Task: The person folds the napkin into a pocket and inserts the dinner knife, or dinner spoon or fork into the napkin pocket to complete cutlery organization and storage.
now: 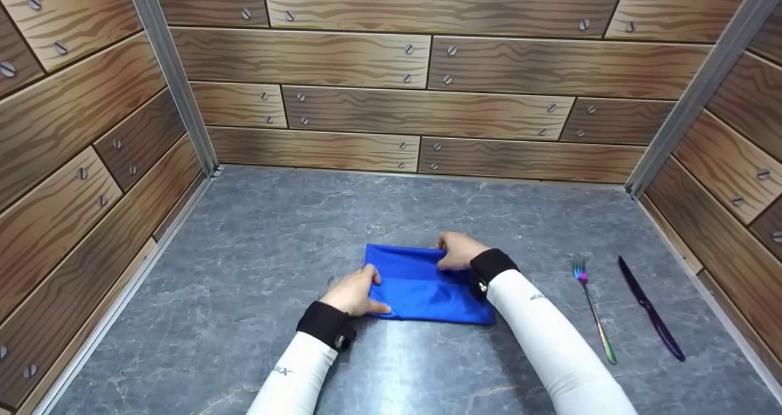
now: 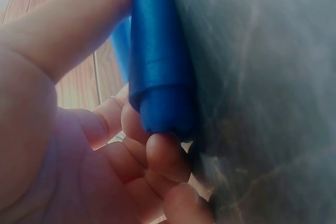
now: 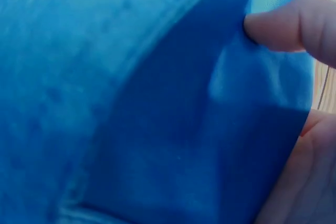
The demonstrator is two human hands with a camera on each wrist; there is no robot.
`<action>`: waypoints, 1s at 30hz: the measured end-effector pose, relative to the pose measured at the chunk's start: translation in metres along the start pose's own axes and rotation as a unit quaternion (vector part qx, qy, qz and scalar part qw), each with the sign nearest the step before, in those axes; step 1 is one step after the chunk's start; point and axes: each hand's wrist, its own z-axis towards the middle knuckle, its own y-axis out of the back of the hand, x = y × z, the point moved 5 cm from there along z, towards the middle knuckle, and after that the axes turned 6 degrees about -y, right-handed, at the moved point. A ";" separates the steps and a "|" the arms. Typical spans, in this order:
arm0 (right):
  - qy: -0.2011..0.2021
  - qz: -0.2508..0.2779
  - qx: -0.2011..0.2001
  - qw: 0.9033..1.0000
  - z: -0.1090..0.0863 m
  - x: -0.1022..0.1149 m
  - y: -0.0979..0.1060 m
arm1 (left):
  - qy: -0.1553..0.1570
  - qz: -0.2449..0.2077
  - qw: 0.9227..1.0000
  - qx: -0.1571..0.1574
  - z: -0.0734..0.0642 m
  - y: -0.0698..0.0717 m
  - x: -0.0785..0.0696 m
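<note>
Fingers [image 2: 168,156] of left hand [image 1: 349,291] grip cloth [image 1: 421,299]; right hand [image 1: 460,252] pinches it, tips partly hidden; desk's [image 1: 275,231] near edge cut off.

Before me: smooth, softly creased cloth [image 1: 421,299] with a slight sheen. My bench [image 1: 275,238] looks like veined stone, polished to a glossy glare. The fork [image 1: 594,312] is shiny, rainbow-tinted metal; the knife [image 1: 646,305], dark and glossy, looks metallic. My sleeves [image 1: 544,329] are smooth, matt fabric. The wall panels [image 1: 342,60] show a printed-looking wood grain; bare metal strips [image 1: 173,73] join them.
</note>
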 end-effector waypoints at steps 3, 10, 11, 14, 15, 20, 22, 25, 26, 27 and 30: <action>0.012 -0.004 -0.006 1.000 -0.002 0.002 0.001 | 0.000 -0.003 1.000 -0.002 0.000 0.000 -0.001; 0.048 -0.025 -0.056 0.997 -0.004 -0.003 0.002 | -0.001 -0.012 1.000 -0.003 -0.001 0.000 0.001; 0.049 -0.024 -0.068 0.996 -0.009 0.000 0.003 | 0.000 -0.009 1.000 -0.001 -0.001 0.000 0.001; 0.067 -0.042 -0.117 0.990 -0.036 0.021 0.015 | 0.001 0.002 1.000 0.000 -0.001 0.001 -0.001; 0.071 -0.044 -0.127 0.988 -0.051 0.033 0.021 | 0.003 0.004 1.000 0.000 -0.002 0.001 -0.001; 0.080 -0.038 -0.153 0.984 -0.123 0.094 0.052 | 0.004 0.002 1.000 0.002 -0.002 0.001 -0.002; 0.085 -0.043 -0.170 0.981 -0.138 0.106 0.053 | 0.006 -0.001 1.000 0.002 -0.001 0.000 -0.001; 0.094 -0.065 -0.200 0.973 -0.153 0.113 0.050 | 0.007 -0.003 1.000 0.001 0.000 -0.002 0.001; 0.098 -0.069 -0.209 0.971 -0.157 0.114 0.048 | 0.007 -0.003 1.000 0.001 0.000 -0.002 0.001; 0.100 -0.071 -0.218 0.968 -0.160 0.114 0.045 | 0.007 -0.001 1.000 0.000 0.001 -0.002 0.001; 0.103 -0.068 -0.233 0.965 -0.171 0.117 0.039 | 0.008 0.001 1.000 0.000 0.000 -0.002 -0.002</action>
